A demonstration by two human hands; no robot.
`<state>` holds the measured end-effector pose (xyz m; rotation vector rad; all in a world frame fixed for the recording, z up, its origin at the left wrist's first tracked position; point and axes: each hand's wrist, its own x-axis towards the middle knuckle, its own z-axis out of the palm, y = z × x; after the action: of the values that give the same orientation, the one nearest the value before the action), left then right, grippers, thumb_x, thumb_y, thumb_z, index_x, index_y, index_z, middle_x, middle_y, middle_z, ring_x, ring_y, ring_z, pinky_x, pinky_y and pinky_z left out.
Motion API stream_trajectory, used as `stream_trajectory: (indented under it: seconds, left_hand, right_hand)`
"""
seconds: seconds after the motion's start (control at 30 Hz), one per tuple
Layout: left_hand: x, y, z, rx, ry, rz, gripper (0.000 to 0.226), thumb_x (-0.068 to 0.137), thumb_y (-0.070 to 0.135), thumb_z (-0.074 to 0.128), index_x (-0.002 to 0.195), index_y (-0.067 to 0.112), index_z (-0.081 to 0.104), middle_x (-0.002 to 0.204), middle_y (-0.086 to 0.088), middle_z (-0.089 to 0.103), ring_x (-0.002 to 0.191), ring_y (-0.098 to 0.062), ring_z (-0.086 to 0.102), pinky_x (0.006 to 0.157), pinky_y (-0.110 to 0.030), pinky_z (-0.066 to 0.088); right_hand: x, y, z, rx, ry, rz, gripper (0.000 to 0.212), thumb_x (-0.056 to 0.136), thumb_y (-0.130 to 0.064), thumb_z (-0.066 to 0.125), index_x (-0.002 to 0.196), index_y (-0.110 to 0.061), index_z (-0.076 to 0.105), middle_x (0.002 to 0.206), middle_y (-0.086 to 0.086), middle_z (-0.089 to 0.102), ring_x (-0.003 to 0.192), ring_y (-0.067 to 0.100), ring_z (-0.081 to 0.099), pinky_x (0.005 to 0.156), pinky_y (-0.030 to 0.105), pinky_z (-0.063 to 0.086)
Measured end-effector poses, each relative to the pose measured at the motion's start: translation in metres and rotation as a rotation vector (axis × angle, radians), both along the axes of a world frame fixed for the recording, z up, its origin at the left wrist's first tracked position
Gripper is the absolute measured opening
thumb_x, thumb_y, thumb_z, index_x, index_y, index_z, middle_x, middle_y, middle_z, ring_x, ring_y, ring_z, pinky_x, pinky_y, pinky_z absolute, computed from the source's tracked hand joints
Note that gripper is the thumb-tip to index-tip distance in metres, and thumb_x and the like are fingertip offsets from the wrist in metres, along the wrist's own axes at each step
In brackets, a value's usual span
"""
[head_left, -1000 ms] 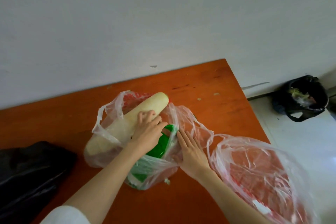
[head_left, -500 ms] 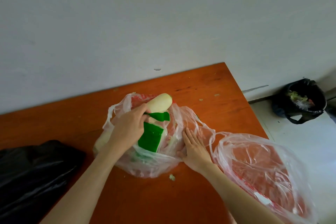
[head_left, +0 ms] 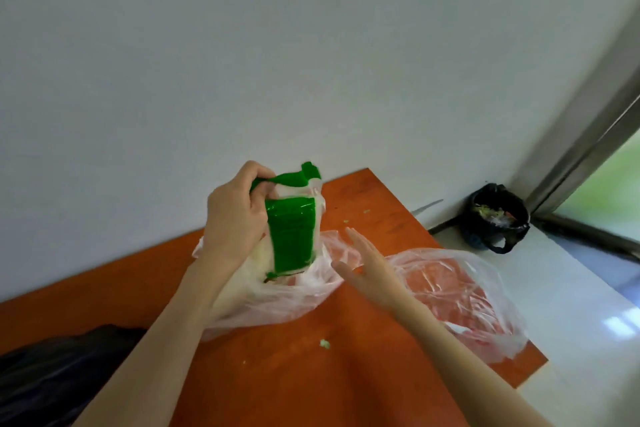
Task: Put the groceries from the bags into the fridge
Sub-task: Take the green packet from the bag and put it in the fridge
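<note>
My left hand (head_left: pixel 235 218) grips the top of a green-and-clear packet (head_left: pixel 292 236) and holds it upright, half out of a clear plastic bag (head_left: pixel 277 302) on the orange table (head_left: pixel 311 385). A pale long vegetable inside that bag is mostly hidden behind my left arm. My right hand (head_left: pixel 367 263) hovers just right of the packet with fingers straight, holding nothing. A second clear bag (head_left: pixel 464 291) lies slack at the table's right edge.
A black bag (head_left: pixel 52 367) lies on the table at the lower left. On the floor to the right stands a black-lined waste bin (head_left: pixel 495 222) by a window frame (head_left: pixel 588 135). A white wall runs behind the table. Small green crumbs (head_left: pixel 325 343) dot the tabletop.
My left hand lifted the green packet up out of the bag. My right hand came off the bag and now floats above it. The camera tilted upward.
</note>
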<state>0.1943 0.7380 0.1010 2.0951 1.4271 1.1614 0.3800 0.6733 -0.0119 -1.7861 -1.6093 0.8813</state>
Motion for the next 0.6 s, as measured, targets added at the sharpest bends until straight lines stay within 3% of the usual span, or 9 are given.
stream_trajectory:
  seconds: [0.07,0.13,0.23,0.3,0.37,0.47,0.53,0.6]
  left_hand:
    - [0.005,-0.015,0.022,0.026,-0.071,-0.068,0.013,0.091,0.006,0.051,0.087,0.018,0.053,0.079,-0.002,0.065,0.072,-0.02,0.061,0.07,-0.037,0.049]
    - [0.013,-0.034,0.042,0.024,-0.154,-0.138,0.016,0.09,0.004,0.052,0.085,0.02,0.053,0.08,-0.004,0.066,0.077,-0.021,0.063,0.075,-0.041,0.053]
    - [0.035,-0.063,0.063,-0.042,-0.253,-0.258,0.02,0.09,0.002,0.052,0.084,0.021,0.053,0.076,0.003,0.064,0.076,-0.014,0.065,0.076,-0.038,0.056]
    - [0.055,-0.081,0.07,-0.102,-0.298,-0.345,0.013,0.091,0.001,0.051,0.088,0.014,0.056,0.077,0.004,0.065,0.076,-0.013,0.065,0.074,-0.034,0.057]
    - [0.078,-0.101,0.073,-0.162,-0.336,-0.422,0.01,0.091,0.002,0.051,0.09,0.01,0.057,0.078,0.002,0.065,0.076,-0.013,0.066,0.069,-0.024,0.057]
    - [0.122,-0.136,0.076,-0.243,-0.367,-0.554,0.008,0.092,0.0,0.05,0.092,0.006,0.056,0.076,0.001,0.064,0.062,0.0,0.063,0.053,-0.01,0.049]
    - [0.156,-0.165,0.074,-0.338,-0.376,-0.645,0.008,0.092,0.0,0.05,0.094,0.005,0.055,0.075,-0.002,0.063,0.055,0.002,0.062,0.05,-0.01,0.048]
    - [0.193,-0.199,0.07,-0.423,-0.388,-0.713,0.01,0.092,0.001,0.05,0.091,0.01,0.056,0.075,-0.003,0.063,0.058,-0.004,0.062,0.055,-0.015,0.052]
  right_hand:
    - [-0.006,-0.025,0.025,0.067,0.125,-0.038,0.078,0.08,-0.054,0.057,0.146,-0.029,0.023,0.153,-0.008,0.026,0.139,0.011,0.027,0.114,0.045,0.026]
    - [-0.01,-0.052,0.048,0.147,0.225,-0.083,0.072,0.079,-0.045,0.064,0.14,-0.035,0.029,0.145,-0.018,0.032,0.129,0.0,0.031,0.109,0.03,0.029]
    - [-0.005,-0.092,0.072,0.282,0.209,-0.209,0.06,0.082,-0.033,0.067,0.132,-0.039,0.034,0.128,-0.028,0.035,0.12,-0.007,0.035,0.099,0.016,0.029]
    - [0.01,-0.12,0.084,0.316,0.259,-0.303,0.049,0.084,-0.028,0.066,0.126,-0.033,0.044,0.125,-0.026,0.046,0.116,-0.006,0.046,0.091,0.011,0.041]
    - [0.034,-0.151,0.093,0.285,0.367,-0.356,0.038,0.085,-0.021,0.065,0.122,-0.018,0.054,0.118,-0.01,0.061,0.109,0.008,0.059,0.08,0.017,0.052]
    - [0.07,-0.211,0.105,0.185,0.412,-0.419,0.032,0.084,-0.017,0.066,0.114,-0.007,0.06,0.109,0.006,0.069,0.1,0.019,0.066,0.083,0.029,0.055]
    - [0.088,-0.258,0.11,0.152,0.43,-0.475,0.032,0.083,-0.019,0.067,0.112,-0.008,0.061,0.107,0.007,0.07,0.097,0.018,0.068,0.084,0.033,0.056]
    - [0.103,-0.306,0.112,0.144,0.408,-0.552,0.027,0.085,-0.019,0.064,0.11,-0.009,0.061,0.101,0.003,0.07,0.09,0.013,0.069,0.077,0.027,0.057]
